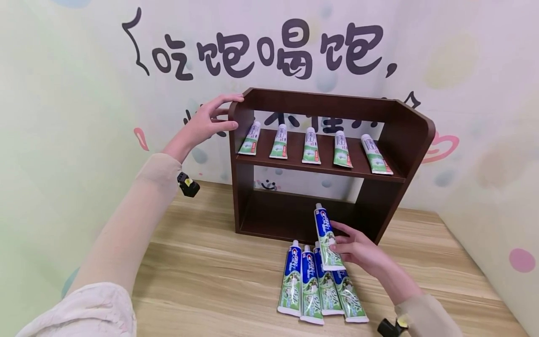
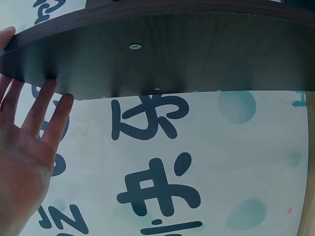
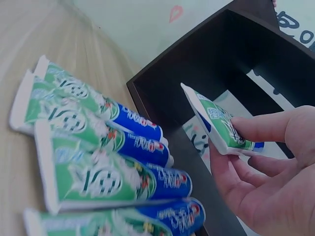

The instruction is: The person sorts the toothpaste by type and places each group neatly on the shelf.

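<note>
Pinched between the thumb and fingers of my right hand (image 1: 355,250) is a blue and green toothpaste tube (image 1: 323,231), cap end up and tilted. It is held in front of the lower tier of a dark brown shelf (image 1: 294,164). Below it, several matching toothpaste tubes (image 1: 290,285) lie side by side on the table, caps toward the shelf. My left hand (image 1: 206,124) touches the upper corner of the shelf's left side panel (image 2: 162,59), its fingers spread and mostly straight, fingertips at the panel's edge in the left wrist view.
Several white and green tubes (image 1: 311,147) lean in a spaced row on the shelf's upper tier. The wooden table (image 1: 202,262) extends in front of the shelf. A printed wall (image 1: 471,84) with black lettering stands behind it. Small black devices (image 1: 188,185) are strapped to both wrists.
</note>
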A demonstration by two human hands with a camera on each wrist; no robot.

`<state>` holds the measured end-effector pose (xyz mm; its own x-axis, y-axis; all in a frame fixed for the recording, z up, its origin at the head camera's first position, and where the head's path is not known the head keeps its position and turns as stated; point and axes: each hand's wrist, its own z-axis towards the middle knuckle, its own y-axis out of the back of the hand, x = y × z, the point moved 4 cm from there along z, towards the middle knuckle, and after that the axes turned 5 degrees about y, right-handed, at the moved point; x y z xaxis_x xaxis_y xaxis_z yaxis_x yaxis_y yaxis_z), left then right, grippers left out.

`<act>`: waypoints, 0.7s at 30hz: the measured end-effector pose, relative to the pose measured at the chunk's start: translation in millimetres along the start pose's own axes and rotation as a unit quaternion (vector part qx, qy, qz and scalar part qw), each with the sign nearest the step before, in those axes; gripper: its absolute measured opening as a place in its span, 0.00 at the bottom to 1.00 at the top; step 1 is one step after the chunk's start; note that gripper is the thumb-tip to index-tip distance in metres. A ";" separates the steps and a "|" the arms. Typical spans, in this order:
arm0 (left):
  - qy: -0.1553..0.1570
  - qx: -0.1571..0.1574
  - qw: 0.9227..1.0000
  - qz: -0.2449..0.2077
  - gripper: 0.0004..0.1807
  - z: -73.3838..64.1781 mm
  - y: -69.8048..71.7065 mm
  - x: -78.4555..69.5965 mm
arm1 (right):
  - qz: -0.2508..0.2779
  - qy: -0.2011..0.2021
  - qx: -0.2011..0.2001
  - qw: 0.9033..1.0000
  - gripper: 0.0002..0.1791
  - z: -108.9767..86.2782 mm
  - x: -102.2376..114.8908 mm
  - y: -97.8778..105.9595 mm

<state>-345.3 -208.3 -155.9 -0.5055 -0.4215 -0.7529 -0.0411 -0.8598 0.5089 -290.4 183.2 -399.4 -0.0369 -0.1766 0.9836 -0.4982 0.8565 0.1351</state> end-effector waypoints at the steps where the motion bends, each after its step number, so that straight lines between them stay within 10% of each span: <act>1: -0.001 0.001 1.000 0.000 0.31 0.1 0.1 0.0 | 0.004 -0.002 -0.004 1.000 0.46 4.2 0.9 -1.9; 21: -0.010 -0.001 1.000 0.002 0.31 0.5 0.3 1.1 | 0.014 0.013 -0.092 0.996 0.43 79.7 7.6 -30.0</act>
<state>-346.3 -208.9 -156.4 -0.5223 -0.4200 -0.7422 -0.0369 -0.8584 0.5117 -344.7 117.5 -405.6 -0.0250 -0.1405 0.9898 -0.3297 0.9358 0.1246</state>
